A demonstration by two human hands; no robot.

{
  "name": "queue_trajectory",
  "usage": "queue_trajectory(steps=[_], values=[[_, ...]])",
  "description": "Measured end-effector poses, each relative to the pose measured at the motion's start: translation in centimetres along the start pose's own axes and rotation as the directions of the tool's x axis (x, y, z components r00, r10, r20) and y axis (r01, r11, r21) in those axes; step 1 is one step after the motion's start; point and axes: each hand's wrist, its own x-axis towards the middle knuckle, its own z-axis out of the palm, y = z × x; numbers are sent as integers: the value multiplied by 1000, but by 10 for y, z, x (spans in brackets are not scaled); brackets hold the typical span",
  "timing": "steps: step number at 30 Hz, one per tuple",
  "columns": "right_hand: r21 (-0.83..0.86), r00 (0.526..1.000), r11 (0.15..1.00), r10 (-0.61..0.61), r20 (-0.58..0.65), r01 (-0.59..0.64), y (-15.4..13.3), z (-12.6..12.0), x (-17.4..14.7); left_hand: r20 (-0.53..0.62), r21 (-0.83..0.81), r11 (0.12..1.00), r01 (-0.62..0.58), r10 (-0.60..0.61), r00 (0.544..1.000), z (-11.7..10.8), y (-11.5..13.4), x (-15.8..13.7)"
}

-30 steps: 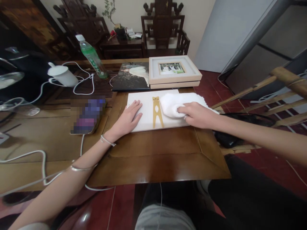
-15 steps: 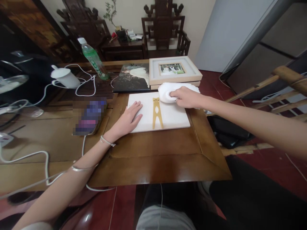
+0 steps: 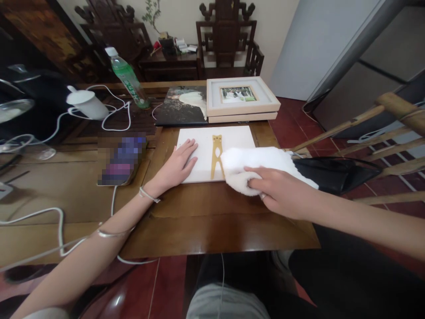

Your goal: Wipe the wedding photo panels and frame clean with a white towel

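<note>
My left hand point(image 3: 179, 163) lies flat with its fingers stretched out on the left part of a white board point(image 3: 202, 141). In my right hand point(image 3: 275, 188) is a bunched white cloth point(image 3: 265, 158), gripped over the board's near right corner and the table edge. A flat gold, cat-headed shape with two long legs point(image 3: 217, 144) lies on the middle of the board. The cloth hides the lower end of its right leg and the board's lower right portion.
Behind the board are a pale picture frame point(image 3: 245, 110) and a dark photo panel point(image 3: 179, 116). A phone point(image 3: 122, 161), white lidded cup point(image 3: 88, 105), green-labelled bottle point(image 3: 128, 79) and white cables lie leftward on the wooden table point(image 3: 212, 221). A wooden chair point(image 3: 395, 146) stands right.
My right hand has drawn the cloth from the board's far right corner down toward me, to its near right side. My left hand stays in place.
</note>
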Motion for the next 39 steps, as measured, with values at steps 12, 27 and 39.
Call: queue_trajectory(steps=[12, 27, 39], values=[[-88, 992, 991, 106, 73, -99, 23, 5, 104, -3, -3, 1000, 2, -2, 1000, 1, -2, -1], [-146, 959, 975, -128, 252, 168, -38, 3, 49, 0, -3, 1000, 8, -8, 1000, -1, 2, -1], [-208, 991, 978, 6, 130, 21, 5, 2, 135, -6, -27, 1000, 13, -13, 1000, 2, -3, 0]])
